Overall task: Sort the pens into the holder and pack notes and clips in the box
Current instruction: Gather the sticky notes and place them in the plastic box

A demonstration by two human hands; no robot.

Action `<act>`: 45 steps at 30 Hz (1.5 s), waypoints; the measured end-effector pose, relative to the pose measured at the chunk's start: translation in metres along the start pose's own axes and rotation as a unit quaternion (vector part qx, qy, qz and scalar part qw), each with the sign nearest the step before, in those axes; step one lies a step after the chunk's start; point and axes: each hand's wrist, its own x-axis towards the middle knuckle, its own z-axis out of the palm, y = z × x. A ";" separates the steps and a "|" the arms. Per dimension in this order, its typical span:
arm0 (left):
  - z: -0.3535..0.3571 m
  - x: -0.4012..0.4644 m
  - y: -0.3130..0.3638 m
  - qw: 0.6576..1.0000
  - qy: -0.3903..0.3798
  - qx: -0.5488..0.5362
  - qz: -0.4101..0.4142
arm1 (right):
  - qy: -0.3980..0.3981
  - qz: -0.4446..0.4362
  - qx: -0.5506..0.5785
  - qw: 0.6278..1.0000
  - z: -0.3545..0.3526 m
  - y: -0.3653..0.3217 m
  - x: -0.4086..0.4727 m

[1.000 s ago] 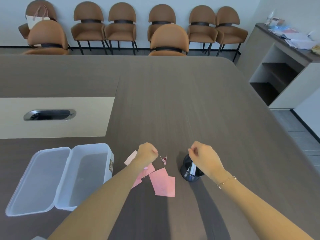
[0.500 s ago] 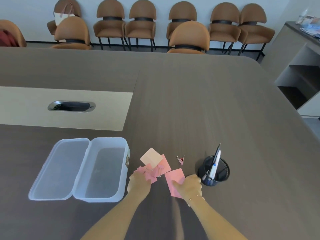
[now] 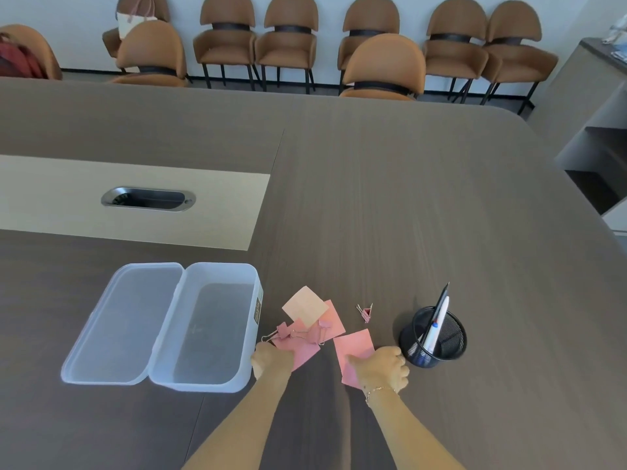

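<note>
The clear rectangular plastic box (image 3: 203, 327) lay open, lid flat to its left. Right beside it the left hand (image 3: 271, 361) pressed curled fingers onto a pink paper note (image 3: 300, 351) under pink binder clips (image 3: 305, 334). Further right, the right hand (image 3: 383, 366) pinched another pink square note (image 3: 354, 344); beyond it the black mesh holder (image 3: 434, 337) held the pens (image 3: 437, 320).

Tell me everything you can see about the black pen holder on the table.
The pen holder is a round black cup, seemingly wire mesh, standing upright on the dark wood-grain table, to the right of the pink notes. Two pens lean inside, one black, one white, tips rising above the rim. The right hand lies just left of its base; whether they touch is unclear.
</note>
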 end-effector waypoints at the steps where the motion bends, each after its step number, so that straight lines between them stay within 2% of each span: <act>1: -0.004 0.002 -0.001 1.000 -0.006 0.019 0.014 | -0.008 -0.005 -0.025 1.000 -0.001 0.001 0.000; 3: -0.007 0.006 -0.004 0.997 -0.018 0.063 0.045 | -0.019 -0.012 -0.057 0.998 -0.002 0.002 -0.001; 5: -0.004 0.006 -0.006 0.997 -0.013 0.057 0.048 | -0.019 -0.040 -0.043 0.998 -0.001 0.002 -0.002; 10: 0.002 -0.003 -0.004 0.999 0.004 -0.046 0.025 | -0.102 -0.143 0.128 0.976 -0.016 -0.004 0.002; 14: 0.011 -0.014 0.002 0.998 0.059 -0.014 0.011 | -0.113 -0.176 0.215 0.954 -0.025 -0.014 0.009; 17: 0.016 -0.012 0.001 0.997 0.058 -0.041 -0.008 | -0.118 -0.202 0.170 0.957 -0.018 -0.026 0.013; 21: 0.016 -0.006 -0.005 0.998 0.025 -0.066 0.001 | -0.075 -0.224 0.115 0.965 0.000 -0.039 0.013; 26: 0.008 -0.003 -0.011 0.999 -0.010 0.008 0.032 | -0.059 -0.194 0.133 0.970 0.017 -0.051 0.015; 33: -0.033 0.002 0.006 0.976 -0.050 0.173 0.125 | -0.111 -0.123 0.115 0.980 0.010 -0.055 0.020; 37: -0.062 0.006 0.035 0.965 -0.077 0.173 0.184 | -0.101 -0.128 0.122 0.979 0.009 -0.056 0.018; 40: -0.072 0.008 0.067 0.960 -0.109 0.091 0.242 | -0.081 -0.140 0.111 0.981 0.014 -0.058 0.013; 43: -0.058 0.029 0.089 0.947 -0.072 0.132 0.285 | -0.044 -0.130 0.031 0.990 0.021 -0.061 0.008; 45: -0.042 0.047 0.092 0.936 -0.055 0.188 0.291 | -0.039 -0.108 0.016 0.993 0.024 -0.063 0.009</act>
